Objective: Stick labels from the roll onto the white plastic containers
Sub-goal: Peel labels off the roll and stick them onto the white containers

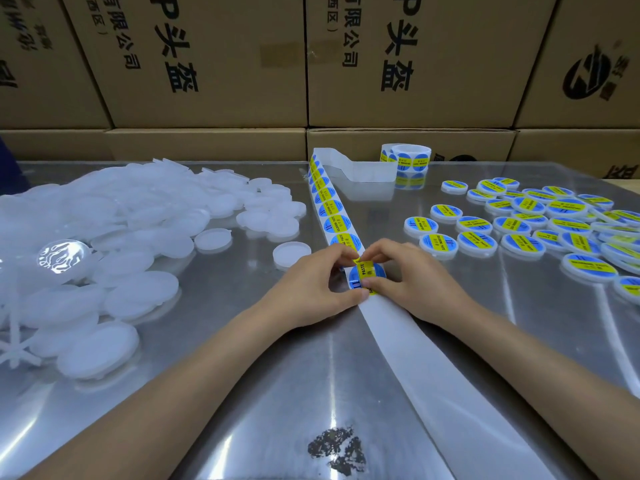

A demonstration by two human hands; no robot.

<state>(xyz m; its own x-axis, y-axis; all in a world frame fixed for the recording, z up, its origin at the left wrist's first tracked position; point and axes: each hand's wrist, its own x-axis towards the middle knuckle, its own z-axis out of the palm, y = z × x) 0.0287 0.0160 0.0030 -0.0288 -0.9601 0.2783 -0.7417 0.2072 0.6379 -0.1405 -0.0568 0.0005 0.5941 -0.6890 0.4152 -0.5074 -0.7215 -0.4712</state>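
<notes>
My left hand (313,287) and my right hand (412,282) meet at the table's middle, fingertips pinched around one round blue-and-yellow label (365,277). Whether a white container lies under that label, I cannot tell. The label strip (329,206) runs from the hands back to the roll (410,157) standing at the far edge. Bare backing paper (433,375) trails from the hands toward me. A big heap of plain white containers (104,237) covers the left side. Several labelled containers (540,220) lie on the right.
The work surface is a shiny metal table (242,393) with a dark worn patch (337,452) near the front. Stacked cardboard boxes (214,64) wall off the back. One single plain container (291,253) lies just left of my left hand.
</notes>
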